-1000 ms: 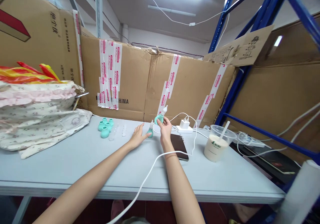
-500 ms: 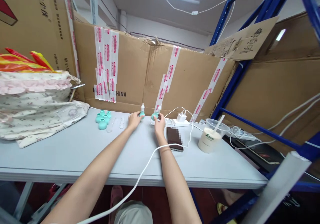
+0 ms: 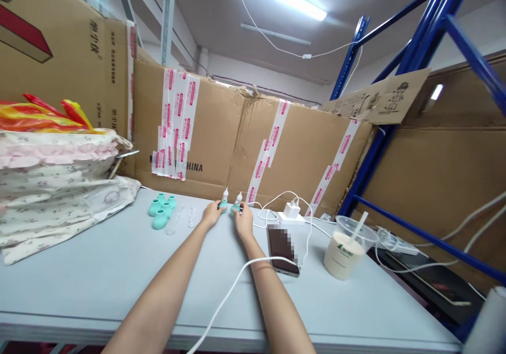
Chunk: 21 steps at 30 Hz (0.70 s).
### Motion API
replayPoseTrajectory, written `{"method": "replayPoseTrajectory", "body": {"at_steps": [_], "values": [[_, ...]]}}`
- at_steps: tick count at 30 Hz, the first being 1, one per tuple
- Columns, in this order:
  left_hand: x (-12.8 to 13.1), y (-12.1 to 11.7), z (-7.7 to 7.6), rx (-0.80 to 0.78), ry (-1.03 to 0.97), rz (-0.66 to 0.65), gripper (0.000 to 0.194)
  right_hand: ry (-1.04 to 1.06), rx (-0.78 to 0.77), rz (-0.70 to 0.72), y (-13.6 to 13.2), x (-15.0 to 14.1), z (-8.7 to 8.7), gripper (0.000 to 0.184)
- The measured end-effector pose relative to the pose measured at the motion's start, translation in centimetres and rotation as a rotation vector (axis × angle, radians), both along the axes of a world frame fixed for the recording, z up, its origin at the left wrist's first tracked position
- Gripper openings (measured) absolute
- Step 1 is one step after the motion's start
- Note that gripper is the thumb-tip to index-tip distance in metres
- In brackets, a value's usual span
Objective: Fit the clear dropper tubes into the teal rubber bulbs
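Observation:
Near the back of the table, my left hand (image 3: 212,215) is closed round the side of a teal bulb aspirator (image 3: 224,205) with a pale, see-through nozzle, which stands upright. Just to its right, my right hand (image 3: 244,221) grips a second teal bulb aspirator (image 3: 236,206), its nozzle tilted slightly right. The two bulbs are side by side with a small gap. Left of my hands sit several loose teal bulbs (image 3: 160,219) with open necks. Beside them lie clear nozzle pieces (image 3: 192,217) in short rows.
A phone (image 3: 283,251) lies right of my right forearm, with a white cable (image 3: 237,285) crossing over that arm. Behind it is a charger on a power strip (image 3: 291,213). A drink cup with a straw (image 3: 343,254) stands right; a floral cloth bag (image 3: 59,185) fills the left.
My right hand has lowered its aspirator from the air to the tabletop and moved left beside the other. My left hand, first spread open, has closed on its aspirator and shifted it back.

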<state>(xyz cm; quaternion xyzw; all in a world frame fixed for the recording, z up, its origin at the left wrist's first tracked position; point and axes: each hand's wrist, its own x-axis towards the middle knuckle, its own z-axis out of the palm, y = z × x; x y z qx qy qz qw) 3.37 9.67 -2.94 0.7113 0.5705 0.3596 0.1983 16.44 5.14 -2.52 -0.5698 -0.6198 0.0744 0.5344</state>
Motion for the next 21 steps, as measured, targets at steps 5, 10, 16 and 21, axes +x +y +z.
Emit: {"method": "replayPoseTrajectory", "body": {"at_steps": [5,10,16,21], "values": [[0.1,-0.3,0.3,0.000,0.011,0.005,0.036,-0.020,-0.100,-0.031,3.1,-0.8,-0.1,0.028],[0.1,-0.1,0.2,-0.002,0.040,0.005,0.035,-0.005,-0.141,-0.018,4.1,0.0,-1.9,0.029],[0.0,0.1,-0.1,-0.016,0.087,-0.018,0.037,-0.047,-0.116,0.059,3.6,0.1,-2.1,0.034],[0.1,-0.1,-0.1,-0.020,0.110,-0.035,0.041,-0.039,-0.135,0.073,3.5,-0.1,-2.1,0.035]]}}
